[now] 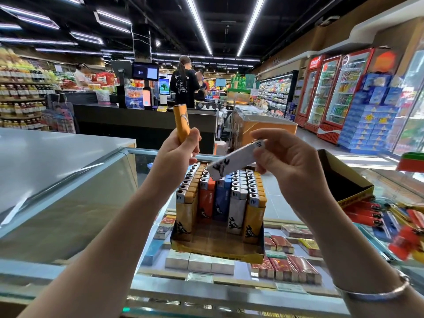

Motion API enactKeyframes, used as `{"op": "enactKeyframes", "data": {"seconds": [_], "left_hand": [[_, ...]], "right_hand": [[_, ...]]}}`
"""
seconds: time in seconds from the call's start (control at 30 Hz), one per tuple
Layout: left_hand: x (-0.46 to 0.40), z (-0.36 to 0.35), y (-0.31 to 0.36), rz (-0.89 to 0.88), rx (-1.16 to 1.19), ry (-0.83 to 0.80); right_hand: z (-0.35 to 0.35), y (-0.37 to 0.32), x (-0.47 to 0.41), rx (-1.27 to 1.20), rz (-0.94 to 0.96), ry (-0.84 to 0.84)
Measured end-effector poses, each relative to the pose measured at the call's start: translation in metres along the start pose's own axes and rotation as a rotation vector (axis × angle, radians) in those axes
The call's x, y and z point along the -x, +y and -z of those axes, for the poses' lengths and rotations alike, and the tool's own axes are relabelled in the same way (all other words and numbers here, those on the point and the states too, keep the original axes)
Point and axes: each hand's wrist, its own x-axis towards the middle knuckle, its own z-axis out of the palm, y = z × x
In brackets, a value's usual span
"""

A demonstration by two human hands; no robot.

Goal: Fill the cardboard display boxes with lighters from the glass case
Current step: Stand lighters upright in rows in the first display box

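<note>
Supermarket aisles blur behind the glass counter (68,180), where the display box (218,249) stands nearly full below both hands. Left hand (176,152) grips a yellow lighter (181,122) upright; right hand (282,154) pinches a white lighter (234,164) tilted over the rows. Dropped crooked, it could topple neighbours (the front slots look empty).

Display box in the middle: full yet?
Not full. The display box has bare floor in front of the orange and blue lighter rows.
</note>
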Motion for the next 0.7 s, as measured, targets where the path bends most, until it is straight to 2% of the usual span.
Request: {"op": "enactKeyframes", "data": {"seconds": [0.3, 0.47, 0.7], "left_hand": [[-0.0017, 0.0012, -0.0060, 0.023, -0.166, -0.024], [-0.0025, -0.0015, -0.0060, 0.014, -0.180, -0.086], [-0.0012, -0.0018, -0.0038, -0.001, -0.158, -0.153]], "right_hand": [[-0.0030, -0.0037, 0.0057, 0.441, 0.119, -0.298], [-0.0059, -0.0024, 0.0056, 0.543, 0.094, -0.419], [-0.0083, -0.0009, 0.0051, 0.571, 0.032, -0.487]]}}
